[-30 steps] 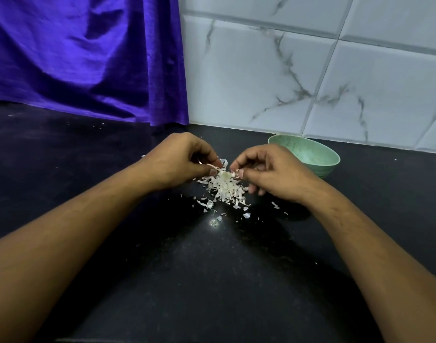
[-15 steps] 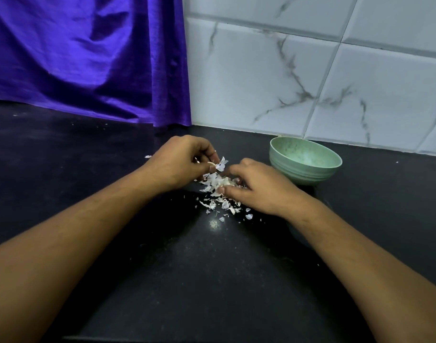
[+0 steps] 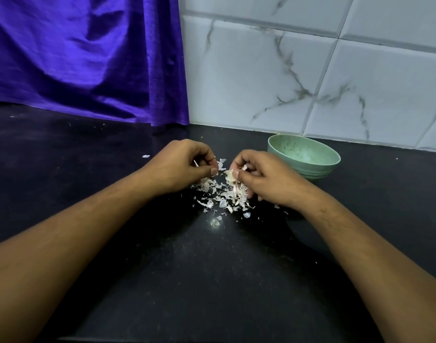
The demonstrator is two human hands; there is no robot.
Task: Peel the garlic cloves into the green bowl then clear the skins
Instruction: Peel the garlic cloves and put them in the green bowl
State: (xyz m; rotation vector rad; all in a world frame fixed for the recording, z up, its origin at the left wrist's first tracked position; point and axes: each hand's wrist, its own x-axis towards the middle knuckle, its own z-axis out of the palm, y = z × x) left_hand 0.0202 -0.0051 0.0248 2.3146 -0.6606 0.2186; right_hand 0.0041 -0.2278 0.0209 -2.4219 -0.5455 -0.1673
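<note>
The floor of the green bowl point(image 3: 316, 172) is lost in shadow, so I cannot tell whether any garlic lies inside, and its near-left wall is covered by the right hand point(image 3: 266, 180). That hand sits just left of the bowl, fingers point(image 3: 246, 159) curled tight and thumb pressed on a pale garlic clove point(image 3: 230, 175), most of it hidden in the grip. Further left of the bowl, the left hand point(image 3: 180, 167) is curled too, its fingertips pinching a scrap of skin point(image 3: 221, 164); how much more it holds is hidden. The loose skins point(image 3: 219, 195) lie heaped on the black surface point(image 3: 212, 280) below both hands, left of the bowl.
</note>
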